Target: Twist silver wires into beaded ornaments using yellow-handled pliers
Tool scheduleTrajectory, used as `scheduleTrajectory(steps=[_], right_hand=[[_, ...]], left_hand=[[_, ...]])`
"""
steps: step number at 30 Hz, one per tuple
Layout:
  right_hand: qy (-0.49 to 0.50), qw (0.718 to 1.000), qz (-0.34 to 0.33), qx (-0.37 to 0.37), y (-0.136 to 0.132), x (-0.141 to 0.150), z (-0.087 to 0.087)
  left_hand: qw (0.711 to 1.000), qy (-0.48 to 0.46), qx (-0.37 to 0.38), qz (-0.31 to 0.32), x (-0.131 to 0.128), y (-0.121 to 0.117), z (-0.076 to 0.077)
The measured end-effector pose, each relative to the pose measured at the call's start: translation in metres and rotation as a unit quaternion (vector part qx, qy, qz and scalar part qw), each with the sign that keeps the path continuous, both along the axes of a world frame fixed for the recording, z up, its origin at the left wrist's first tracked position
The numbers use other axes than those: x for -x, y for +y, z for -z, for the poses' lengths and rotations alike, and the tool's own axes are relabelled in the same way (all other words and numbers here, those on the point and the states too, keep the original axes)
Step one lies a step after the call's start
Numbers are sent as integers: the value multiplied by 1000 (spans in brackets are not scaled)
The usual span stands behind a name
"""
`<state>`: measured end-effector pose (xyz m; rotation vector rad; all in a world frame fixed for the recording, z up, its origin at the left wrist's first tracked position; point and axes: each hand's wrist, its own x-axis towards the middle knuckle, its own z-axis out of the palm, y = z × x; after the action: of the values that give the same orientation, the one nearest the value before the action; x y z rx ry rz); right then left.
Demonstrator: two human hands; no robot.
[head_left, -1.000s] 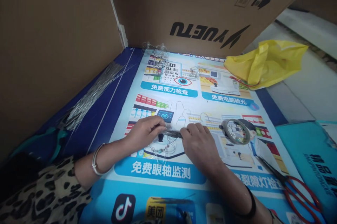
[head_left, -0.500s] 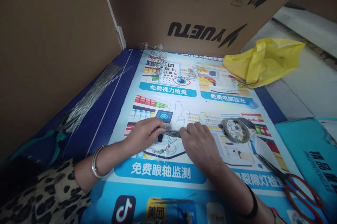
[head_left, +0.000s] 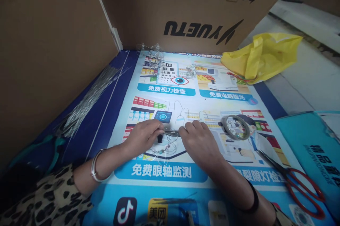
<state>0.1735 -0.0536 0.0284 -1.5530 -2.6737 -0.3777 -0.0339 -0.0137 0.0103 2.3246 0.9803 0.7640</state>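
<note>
My right hand (head_left: 199, 144) is closed around what look like small pliers (head_left: 173, 133); their metal jaws point left and the handles are hidden in the palm. Opposite it, my left hand (head_left: 143, 135) pinches a thin wire at the tip of the jaws. The wire's held end is too small to see well. Just below the jaws lies a looped wire piece with small beads (head_left: 160, 151). Several bent wires (head_left: 180, 107) lie on the printed sheet (head_left: 106, 197) above my hands.
Straight wires (head_left: 91, 100) and a teal-handled tool (head_left: 57, 148) lie left. To the right are a ring-shaped holder with beads (head_left: 225, 128), red-handled scissors (head_left: 288, 174), a yellow bag (head_left: 265, 58) and a teal packet (head_left: 297, 137). Wire clusters (head_left: 154, 59) sit near the cardboard (head_left: 196, 3).
My view has shifted slightly, so the surroundings slide left. Both hands stay close together with the same hold, and the visible tool jaws have turned a little between them.
</note>
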Motion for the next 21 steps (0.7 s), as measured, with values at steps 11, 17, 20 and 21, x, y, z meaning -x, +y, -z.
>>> scheduleTrajectory(steps=[11, 17, 20, 21], right_hand=[[-3, 1000, -3, -6, 1, 1, -1], [6, 1000, -7, -11, 3, 0, 1], [9, 1000, -8, -5, 3, 0, 2], [10, 1000, -6, -2, 3, 0, 3]], left_hand=[[1000, 1, -5, 11, 1, 0, 5], [1000, -11, -8, 20, 0, 0, 5], [1000, -6, -7, 24, 0, 0, 4], [1000, -4, -9, 26, 0, 0, 3]])
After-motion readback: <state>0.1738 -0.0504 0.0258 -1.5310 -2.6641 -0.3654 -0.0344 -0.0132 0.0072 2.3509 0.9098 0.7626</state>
